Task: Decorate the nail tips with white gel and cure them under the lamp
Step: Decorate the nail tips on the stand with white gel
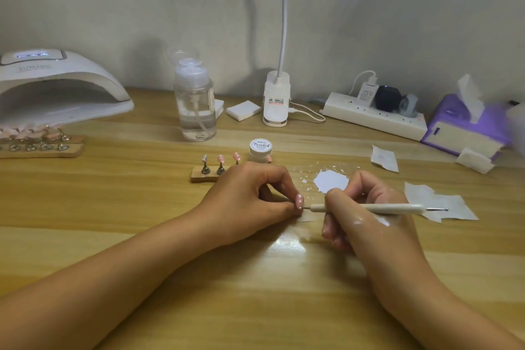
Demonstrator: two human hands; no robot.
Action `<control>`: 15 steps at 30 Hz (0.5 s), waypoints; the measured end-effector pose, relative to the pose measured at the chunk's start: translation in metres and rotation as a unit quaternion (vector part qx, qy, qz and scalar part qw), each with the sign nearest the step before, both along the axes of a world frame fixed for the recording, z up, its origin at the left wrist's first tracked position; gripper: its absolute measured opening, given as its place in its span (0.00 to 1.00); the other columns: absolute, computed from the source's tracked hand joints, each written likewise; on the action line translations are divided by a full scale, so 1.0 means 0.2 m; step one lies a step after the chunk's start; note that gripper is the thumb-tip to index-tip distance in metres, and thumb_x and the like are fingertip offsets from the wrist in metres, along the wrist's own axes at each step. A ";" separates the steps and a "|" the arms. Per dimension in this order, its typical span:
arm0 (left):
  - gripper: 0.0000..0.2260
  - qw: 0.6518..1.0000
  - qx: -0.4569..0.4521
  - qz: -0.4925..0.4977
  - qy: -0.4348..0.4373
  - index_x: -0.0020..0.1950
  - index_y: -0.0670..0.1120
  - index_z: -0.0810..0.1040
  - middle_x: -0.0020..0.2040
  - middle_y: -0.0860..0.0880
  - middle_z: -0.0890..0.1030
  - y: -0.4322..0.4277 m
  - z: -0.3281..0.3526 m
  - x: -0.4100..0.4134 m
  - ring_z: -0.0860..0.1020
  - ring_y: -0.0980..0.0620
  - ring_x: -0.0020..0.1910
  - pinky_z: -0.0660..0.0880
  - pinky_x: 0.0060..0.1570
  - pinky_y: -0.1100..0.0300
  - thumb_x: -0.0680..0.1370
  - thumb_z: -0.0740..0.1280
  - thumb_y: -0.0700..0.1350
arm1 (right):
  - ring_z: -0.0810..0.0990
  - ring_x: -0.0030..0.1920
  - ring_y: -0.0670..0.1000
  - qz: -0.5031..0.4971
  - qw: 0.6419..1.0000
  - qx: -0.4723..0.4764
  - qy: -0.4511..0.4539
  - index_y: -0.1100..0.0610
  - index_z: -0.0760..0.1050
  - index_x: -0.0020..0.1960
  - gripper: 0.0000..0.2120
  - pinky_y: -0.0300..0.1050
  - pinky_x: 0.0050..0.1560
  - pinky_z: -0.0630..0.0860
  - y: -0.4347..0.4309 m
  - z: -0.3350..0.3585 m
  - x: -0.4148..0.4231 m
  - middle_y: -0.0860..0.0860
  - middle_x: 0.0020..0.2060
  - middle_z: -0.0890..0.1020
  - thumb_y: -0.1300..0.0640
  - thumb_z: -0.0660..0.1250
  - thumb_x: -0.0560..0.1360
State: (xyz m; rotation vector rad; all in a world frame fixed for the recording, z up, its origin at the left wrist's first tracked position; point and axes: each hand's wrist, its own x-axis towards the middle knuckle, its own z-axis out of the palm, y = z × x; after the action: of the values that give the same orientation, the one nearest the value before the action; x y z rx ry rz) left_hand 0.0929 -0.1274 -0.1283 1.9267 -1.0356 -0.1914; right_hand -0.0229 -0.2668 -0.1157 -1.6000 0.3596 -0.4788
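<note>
My left hand (255, 196) pinches a pink nail tip (299, 201) dotted with white, held just above the wooden table. My right hand (360, 213) grips a white dotting tool (369, 208) that lies level, its metal point touching the lower edge of the tip. Behind my hands, white gel (331, 180) is smeared on a clear palette. A small white gel jar (260, 149) stands behind it. A wooden holder (203, 176) carries pink tips on metal stands. The white curing lamp (56, 88) sits at the far left, its display lit.
Two more wooden holders (42, 148) with several pink tips lie before the lamp. A clear pump bottle (196, 102), white pads (243, 110), a clip desk lamp (275, 102), a power strip (375, 115) and a purple tissue box (466, 128) line the back. Wipes (443, 204) lie at right.
</note>
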 end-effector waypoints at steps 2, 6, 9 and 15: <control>0.04 1.000 0.000 -0.002 0.001 0.41 0.51 0.83 0.30 0.67 0.78 0.00 0.00 0.00 0.72 0.65 0.25 0.62 0.28 0.74 0.72 0.76 0.43 | 0.72 0.22 0.48 0.001 1.000 -0.007 0.004 0.50 0.68 0.28 0.09 0.36 0.24 0.69 0.00 0.00 0.00 0.56 0.22 0.78 0.56 0.66 0.63; 0.04 1.000 -0.001 -0.005 0.002 0.41 0.49 0.83 0.30 0.67 0.78 0.00 0.00 0.00 0.73 0.66 0.26 0.62 0.28 0.75 0.72 0.76 0.42 | 0.72 0.21 0.48 0.004 1.000 -0.007 -0.005 0.50 0.68 0.27 0.10 0.34 0.24 0.69 0.00 0.00 0.01 0.57 0.21 0.77 0.56 0.67 0.63; 0.04 1.000 -0.001 -0.009 0.001 0.42 0.48 0.83 0.29 0.67 0.78 0.00 0.00 0.00 0.74 0.67 0.26 0.63 0.28 0.76 0.72 0.76 0.41 | 0.72 0.21 0.48 0.005 1.000 -0.010 -0.004 0.51 0.67 0.28 0.09 0.35 0.24 0.69 0.00 -0.01 0.01 0.57 0.21 0.77 0.57 0.66 0.63; 0.04 1.000 -0.005 -0.011 0.001 0.42 0.47 0.83 0.28 0.68 0.77 -0.01 0.00 0.00 0.73 0.68 0.26 0.62 0.28 0.77 0.72 0.76 0.40 | 0.72 0.22 0.48 0.006 1.000 -0.009 -0.009 0.51 0.67 0.28 0.09 0.35 0.24 0.69 0.00 -0.02 0.01 0.57 0.21 0.77 0.57 0.66 0.63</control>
State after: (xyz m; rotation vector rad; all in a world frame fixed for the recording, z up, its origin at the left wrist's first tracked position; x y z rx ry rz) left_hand 0.0921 -0.1286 -0.1278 1.9068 -1.0552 -0.1998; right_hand -0.0212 -0.2671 -0.1188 -1.6127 0.3328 -0.4894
